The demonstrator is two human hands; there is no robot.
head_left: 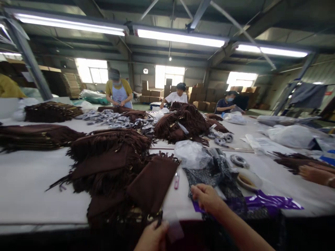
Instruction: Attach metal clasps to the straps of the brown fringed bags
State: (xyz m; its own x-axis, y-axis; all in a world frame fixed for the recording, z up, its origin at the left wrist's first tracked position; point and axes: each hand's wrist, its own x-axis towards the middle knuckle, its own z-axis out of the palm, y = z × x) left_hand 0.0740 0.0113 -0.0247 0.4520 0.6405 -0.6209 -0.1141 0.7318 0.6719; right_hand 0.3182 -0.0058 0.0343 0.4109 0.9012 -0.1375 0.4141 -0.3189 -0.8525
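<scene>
My left hand is closed at the table's front edge, pinching a dark part at the lower corner of a flat brown fringed bag. Beside its fingers hangs a small translucent plastic piece; whether they hold that too is unclear. My right hand is closed above dark grey plastic bags and shiny purple plastic; anything in its fingers is hidden. Between the hands and the bag pile lie small pink-handled thread snips.
A tape roll and crumpled clear plastic lie near my right hand. More brown bags and grey coiled pieces cover the table's middle. Another person's hand rests on brown fringe at right. Several people work across the table.
</scene>
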